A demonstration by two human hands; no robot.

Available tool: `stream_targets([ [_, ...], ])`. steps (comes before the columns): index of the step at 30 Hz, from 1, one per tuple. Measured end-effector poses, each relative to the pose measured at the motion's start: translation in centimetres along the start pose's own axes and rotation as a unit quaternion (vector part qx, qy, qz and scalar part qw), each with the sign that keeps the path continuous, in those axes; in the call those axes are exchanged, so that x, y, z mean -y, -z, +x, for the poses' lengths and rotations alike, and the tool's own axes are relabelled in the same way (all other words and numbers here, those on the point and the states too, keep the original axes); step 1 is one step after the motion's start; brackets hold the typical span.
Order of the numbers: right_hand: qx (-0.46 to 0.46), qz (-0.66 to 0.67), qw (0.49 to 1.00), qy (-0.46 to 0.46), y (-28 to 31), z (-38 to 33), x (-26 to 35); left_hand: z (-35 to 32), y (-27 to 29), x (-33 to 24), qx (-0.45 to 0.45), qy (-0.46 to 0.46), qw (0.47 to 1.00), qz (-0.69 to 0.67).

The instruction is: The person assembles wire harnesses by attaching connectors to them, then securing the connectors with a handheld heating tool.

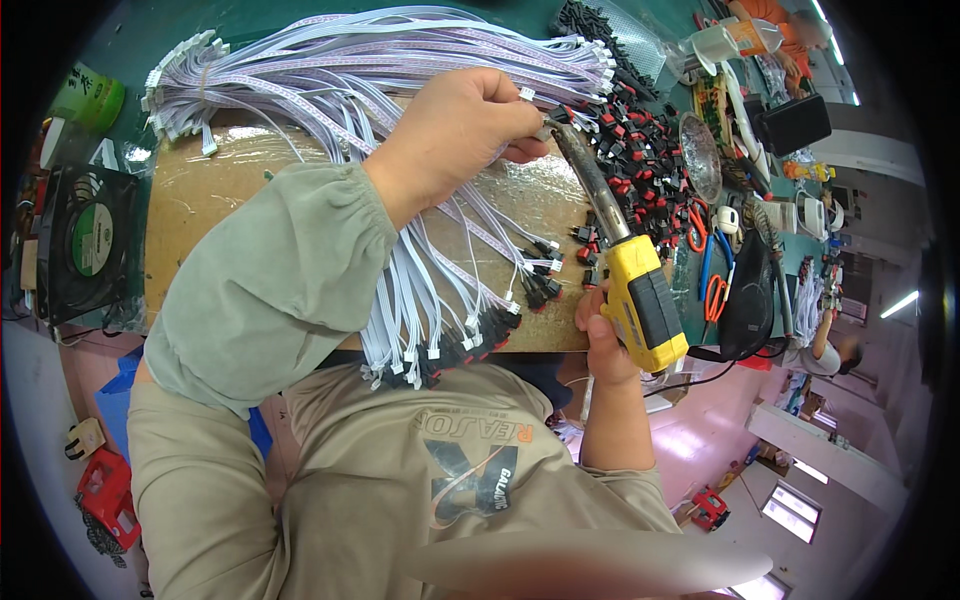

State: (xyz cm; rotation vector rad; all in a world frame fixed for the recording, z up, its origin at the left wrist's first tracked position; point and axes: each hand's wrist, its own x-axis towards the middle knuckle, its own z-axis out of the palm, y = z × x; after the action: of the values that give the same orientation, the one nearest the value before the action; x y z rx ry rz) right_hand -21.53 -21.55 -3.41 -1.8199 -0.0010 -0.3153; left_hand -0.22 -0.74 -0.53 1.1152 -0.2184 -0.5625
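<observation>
My left hand [465,130], in a loose grey sleeve cover, is pinched shut on a thin cable over the board. A small white connector [526,93] shows by its fingers; the pinched part is mostly hidden. My right hand [605,345] is wrapped round the handle of a yellow-and-black heat gun [645,305]. Its bent metal tube points up and left, with the mouth close to my left fingertips. Under my left wrist hang white flat cables [395,300], with white connectors and black-and-red switches [480,340] at their near ends.
A large bundle of white flat cables [330,65] lies across the back. Loose black-and-red switches [640,150] are heaped at right, beside a clear dish [700,158] and orange-handled pliers [715,298]. A black fan [90,240] stands at left. Other people sit farther right.
</observation>
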Motion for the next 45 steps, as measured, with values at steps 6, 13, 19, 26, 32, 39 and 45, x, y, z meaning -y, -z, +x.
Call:
stream_targets([
  [6, 0.009, -0.17, 0.985, 0.029, 0.1, 0.3, 0.7, 0.0, 0.0, 0.0, -0.01, -0.017, 0.999, 0.035],
  [13, -0.063, 0.152, 0.986, 0.005, -1.2, 0.7, 2.6, 0.2, 0.0, 0.2, -0.006, -0.02, 0.998, 0.051],
  [19, -0.3, 0.236, 0.924, 0.004, 2.6, 4.1, 3.3, -0.2, -0.4, -0.2, 0.006, 0.001, 0.998, 0.06],
  [26, -0.408, 0.179, 0.883, -0.148, 9.0, 6.5, 0.7, -0.4, 0.0, -0.4, 0.015, -0.001, 0.999, 0.041],
  [32, -0.356, 0.15, 0.88, -0.277, 10.9, 5.8, 1.8, -0.5, -0.4, -0.7, 0.025, -0.012, 0.998, 0.056],
  [39, -0.313, -0.326, 0.87, -0.197, 12.3, 5.4, 2.7, -0.7, -0.7, -1.1, 0.038, -0.027, 0.997, 0.06],
  [45, -0.126, -0.047, 0.988, -0.069, 1.9, 8.3, 5.5, -0.9, -0.5, -1.1, 0.077, -0.019, 0.99, 0.119],
])
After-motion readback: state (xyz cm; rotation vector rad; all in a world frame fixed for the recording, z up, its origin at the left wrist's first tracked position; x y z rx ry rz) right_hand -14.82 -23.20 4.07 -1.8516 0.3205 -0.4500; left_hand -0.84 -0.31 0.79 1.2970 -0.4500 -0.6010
